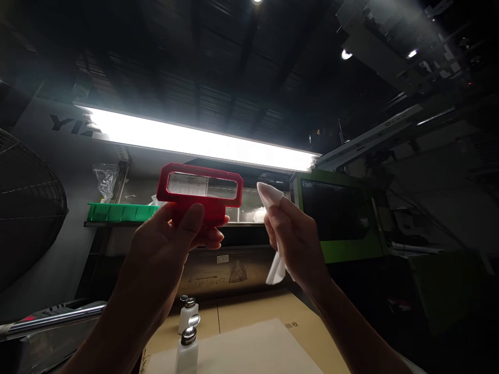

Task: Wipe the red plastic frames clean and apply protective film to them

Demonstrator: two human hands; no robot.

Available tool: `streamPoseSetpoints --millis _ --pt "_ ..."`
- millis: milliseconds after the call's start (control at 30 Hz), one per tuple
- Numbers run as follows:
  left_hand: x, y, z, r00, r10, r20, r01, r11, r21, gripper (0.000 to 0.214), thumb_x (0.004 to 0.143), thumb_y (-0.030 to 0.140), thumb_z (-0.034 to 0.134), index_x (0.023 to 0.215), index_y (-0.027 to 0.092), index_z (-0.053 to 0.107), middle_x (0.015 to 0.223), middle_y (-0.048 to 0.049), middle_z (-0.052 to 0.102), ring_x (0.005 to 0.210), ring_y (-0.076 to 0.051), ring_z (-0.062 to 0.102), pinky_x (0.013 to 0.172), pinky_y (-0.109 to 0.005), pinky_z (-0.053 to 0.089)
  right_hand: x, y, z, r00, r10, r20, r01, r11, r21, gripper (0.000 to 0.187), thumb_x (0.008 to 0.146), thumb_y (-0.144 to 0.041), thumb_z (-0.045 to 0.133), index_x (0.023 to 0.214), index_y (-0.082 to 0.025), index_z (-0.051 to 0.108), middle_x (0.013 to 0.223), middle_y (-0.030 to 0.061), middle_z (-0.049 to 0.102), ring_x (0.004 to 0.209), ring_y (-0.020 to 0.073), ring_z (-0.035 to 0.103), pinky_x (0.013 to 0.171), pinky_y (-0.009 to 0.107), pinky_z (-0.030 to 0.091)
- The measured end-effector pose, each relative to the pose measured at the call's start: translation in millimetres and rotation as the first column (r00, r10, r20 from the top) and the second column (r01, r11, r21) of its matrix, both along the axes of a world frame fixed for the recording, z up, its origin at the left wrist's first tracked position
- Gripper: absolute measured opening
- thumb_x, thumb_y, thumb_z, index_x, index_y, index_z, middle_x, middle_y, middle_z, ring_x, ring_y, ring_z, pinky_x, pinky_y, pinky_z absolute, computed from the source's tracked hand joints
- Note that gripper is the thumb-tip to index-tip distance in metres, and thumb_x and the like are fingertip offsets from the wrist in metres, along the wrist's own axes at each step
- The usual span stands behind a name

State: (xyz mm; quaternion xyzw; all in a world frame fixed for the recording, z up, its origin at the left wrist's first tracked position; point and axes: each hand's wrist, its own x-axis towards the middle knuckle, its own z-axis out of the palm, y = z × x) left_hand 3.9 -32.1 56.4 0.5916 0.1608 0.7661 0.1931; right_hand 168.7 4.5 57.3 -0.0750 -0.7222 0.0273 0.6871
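My left hand [171,239] is closed on a red plastic frame [200,200], thumb pressed on its solid lower part. The frame is held upright under the lamp, its long rectangular window on top. To the right of it, my right hand [294,234] grips a white wiping cloth [271,195]. Part of the cloth covers a fingertip and a loose end [276,270] hangs below the palm. A gap separates the cloth from the red frame. Below my hands stand two white pump bottles with metal tops, a near one [187,356] and a far one [188,317].
A bright tube lamp [202,143] spans the view above my hands. Behind them, a shelf carries a green bin [120,212]. Cardboard [249,306] with a white sheet [249,348] covers the worktop. A fan [31,208] stands left, a green-framed machine [339,213] right.
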Motion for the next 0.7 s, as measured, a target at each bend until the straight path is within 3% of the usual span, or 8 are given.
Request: streamPoseSetpoints --millis 33,133,233,333,533,700 --pt "0 -1 0.0 1.000 -0.008 -0.007 0.008 1.000 -0.005 0.020 0.076 0.038 0.068 0.077 0.018 0.065 0.065 0.0021 0.071 0.055 -0.010 0.062 0.056 -0.017 0.052 -2 1 2.0 0.986 0.168 -0.011 -0.168 0.976 -0.138 0.035 0.091 -0.028 0.045 0.124 -0.025 0.057 0.057 -0.0067 0.035 0.044 0.0058 0.029 0.039 0.019 0.027" --pt "3 -1 -0.5 1.000 -0.022 -0.022 0.022 1.000 -0.005 0.020 0.076 0.037 0.067 0.078 0.017 0.065 0.064 0.0018 0.071 0.054 -0.010 0.061 0.055 -0.017 0.052 -9 3 9.8 0.848 0.525 -0.068 -0.514 0.787 -0.341 0.025 0.088 -0.036 0.053 0.107 -0.023 0.064 0.055 -0.0084 0.033 0.041 0.0033 0.023 0.034 0.016 0.021" --pt "7 -2 -1.6 0.999 -0.035 -0.022 0.035 0.999 -0.005 0.019 0.077 0.037 0.066 0.078 0.018 0.064 0.060 0.0025 0.068 0.055 -0.010 0.060 0.055 -0.017 0.052 -16 5 15.8 0.701 0.705 -0.107 -0.684 0.623 -0.379 0.017 0.086 -0.033 0.057 0.083 -0.018 0.064 0.054 -0.0091 0.030 0.040 0.0023 0.021 0.033 0.015 0.018" --pt "9 -3 -2.5 0.999 -0.038 -0.024 0.037 0.999 -0.021 0.020 0.078 0.038 0.065 0.080 0.018 0.064 0.061 0.0023 0.067 0.056 -0.011 0.060 0.057 -0.018 0.052 -21 6 18.0 0.600 0.791 -0.118 -0.759 0.517 -0.396 0.015 0.084 -0.028 0.060 0.074 -0.017 0.060 0.052 -0.0098 0.027 0.040 0.0024 0.018 0.032 0.015 0.015" --pt "8 -7 -4.7 0.999 -0.027 -0.037 0.025 0.999 -0.040 0.020 0.078 0.037 0.065 0.084 0.018 0.063 0.066 0.0021 0.067 0.060 -0.011 0.060 0.058 -0.019 0.052 -29 6 15.5 0.558 0.823 -0.105 -0.779 0.476 -0.408 0.014 0.082 -0.026 0.060 0.092 -0.017 0.066 0.050 -0.0111 0.020 0.041 0.0036 0.013 0.033 0.015 0.014" --pt "5 -2 -8.1 1.000 -0.029 0.008 0.030 0.999 -0.043 0.023 0.075 0.040 0.067 0.081 0.018 0.063 0.062 0.0023 0.066 0.057 -0.011 0.059 0.057 -0.020 0.052 -39 10 10.0 0.546 0.819 -0.176 -0.809 0.461 -0.365 0.015 0.078 -0.031 0.065 0.087 -0.019 0.066 0.049 -0.0107 0.023 0.042 0.0042 0.014 0.034 0.016 0.015"
